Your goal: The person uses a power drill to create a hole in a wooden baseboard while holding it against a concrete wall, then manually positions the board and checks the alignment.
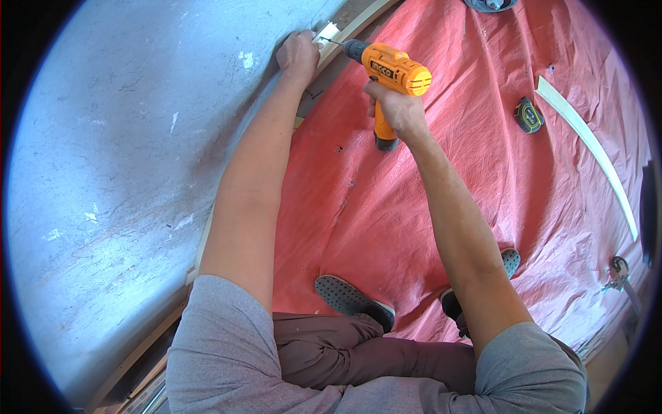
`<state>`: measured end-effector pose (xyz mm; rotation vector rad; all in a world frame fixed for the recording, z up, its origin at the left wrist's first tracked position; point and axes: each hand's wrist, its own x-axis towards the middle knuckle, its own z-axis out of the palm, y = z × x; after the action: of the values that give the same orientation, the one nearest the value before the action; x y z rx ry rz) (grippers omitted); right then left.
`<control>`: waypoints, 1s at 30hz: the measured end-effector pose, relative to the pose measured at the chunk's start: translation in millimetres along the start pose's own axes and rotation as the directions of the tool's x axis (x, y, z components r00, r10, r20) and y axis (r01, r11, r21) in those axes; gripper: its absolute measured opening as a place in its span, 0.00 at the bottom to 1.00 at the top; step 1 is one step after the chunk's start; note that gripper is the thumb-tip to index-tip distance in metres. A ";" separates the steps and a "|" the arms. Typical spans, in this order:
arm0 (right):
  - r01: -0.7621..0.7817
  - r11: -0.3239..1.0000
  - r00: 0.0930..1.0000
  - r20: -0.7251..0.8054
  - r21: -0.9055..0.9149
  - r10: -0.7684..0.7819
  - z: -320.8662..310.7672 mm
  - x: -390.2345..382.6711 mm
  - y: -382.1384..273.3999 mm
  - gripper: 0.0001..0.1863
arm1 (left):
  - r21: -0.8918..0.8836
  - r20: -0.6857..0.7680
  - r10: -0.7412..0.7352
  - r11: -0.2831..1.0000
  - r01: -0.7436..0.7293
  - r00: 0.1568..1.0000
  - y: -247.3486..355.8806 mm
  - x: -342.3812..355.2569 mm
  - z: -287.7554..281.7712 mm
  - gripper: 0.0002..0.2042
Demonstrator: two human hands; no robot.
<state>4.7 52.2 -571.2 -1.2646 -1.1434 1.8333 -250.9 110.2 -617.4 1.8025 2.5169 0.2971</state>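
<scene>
At the foot of the pale blue wall (131,172), my left hand (300,55) is closed on the near end of a short white trim strip (330,31). The fingertips are partly hidden. My right hand (401,109) grips an orange cordless drill (396,67) by its handle, below the motor housing. From the drill's dark chuck (355,50) a thin bit (332,41) points left at the strip, close to my left hand. Whether the bit's tip touches the strip, I cannot tell.
A wrinkled red tarp (386,221) covers the floor. To the right lie a tape measure (529,115), a long pale strip (594,148) and a hammer-like tool (623,272). A dark grey container (491,4) stands at the far edge. My shoe (352,300) rests on the tarp.
</scene>
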 end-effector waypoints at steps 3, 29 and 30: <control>0.006 1.000 1.000 0.001 -0.004 -0.006 -0.2 0.5 -1.2 0.06 | 0.008 0.009 -0.010 1.000 0.010 1.000 0.6 0.2 0.3 0.17; -0.106 0.912 0.994 0.067 0.396 0.087 -22.4 -4.6 23.9 0.09 | -0.059 0.182 -0.023 0.998 0.034 0.983 9.4 6.2 -22.7 0.24; -0.116 0.899 0.993 0.073 0.422 0.094 -27.4 -4.9 27.9 0.10 | -0.085 0.192 0.002 0.996 0.015 0.981 12.8 6.0 -23.1 0.25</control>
<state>31.5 44.4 -598.9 -1.0420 -0.6522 2.0637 -244.0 116.7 -592.0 1.7022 2.3416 0.2158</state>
